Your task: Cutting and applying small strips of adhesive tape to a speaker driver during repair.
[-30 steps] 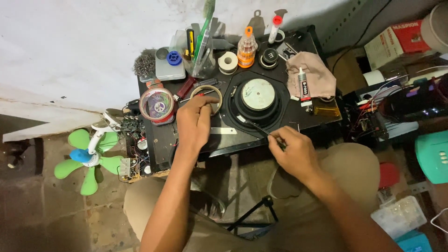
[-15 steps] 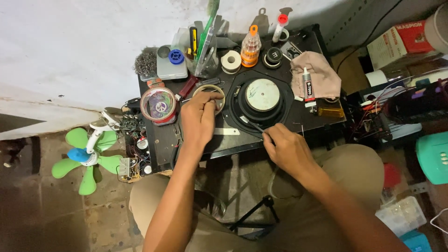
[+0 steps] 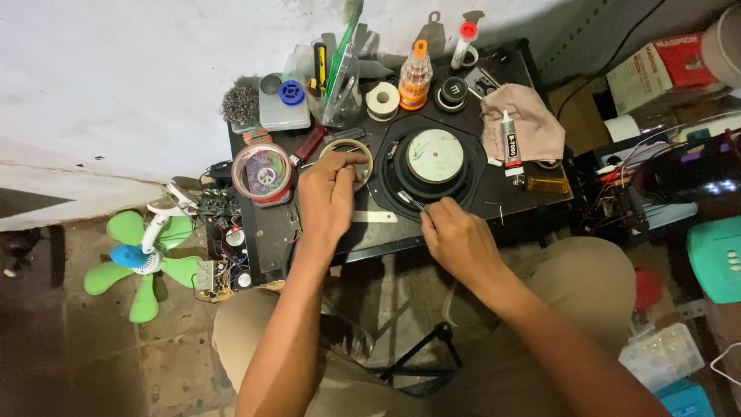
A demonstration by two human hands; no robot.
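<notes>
Tan trousers cover your knees at the bottom of the view, and both forearms reach up from them to the black desk (image 3: 363, 235).

Your right hand (image 3: 457, 239) is curled closed at the desk's near edge, pinching a thin metal tool (image 3: 411, 200) whose tip rests on the near-left rim of the speaker (image 3: 434, 160). The speaker lies face up in the middle of the desk, its pale round cap ringed by a black cone and frame.

Your left hand (image 3: 330, 193) sits just left of it, fingers bent and closed on the near side of a tape roll (image 3: 347, 158) that lies flat on the desk, touching its rim. A small white strip (image 3: 374, 218) lies on the desk between your two hands.

Left of the left hand stands a clear round tub (image 3: 262, 173) with a red base. Off the desk's left edge, circuit boards (image 3: 220, 239) hang in a tangle of wires, and a green fan (image 3: 139, 259) lies on the floor.

Right of the speaker a beige rag (image 3: 532, 116) carries a glue tube (image 3: 509, 139).

Farther back, along the wall, stand a white tape roll (image 3: 382, 100), an orange-capped bottle (image 3: 415, 77), a clear cup of tools (image 3: 336, 85) and a wad of steel wool (image 3: 241, 102).
</notes>
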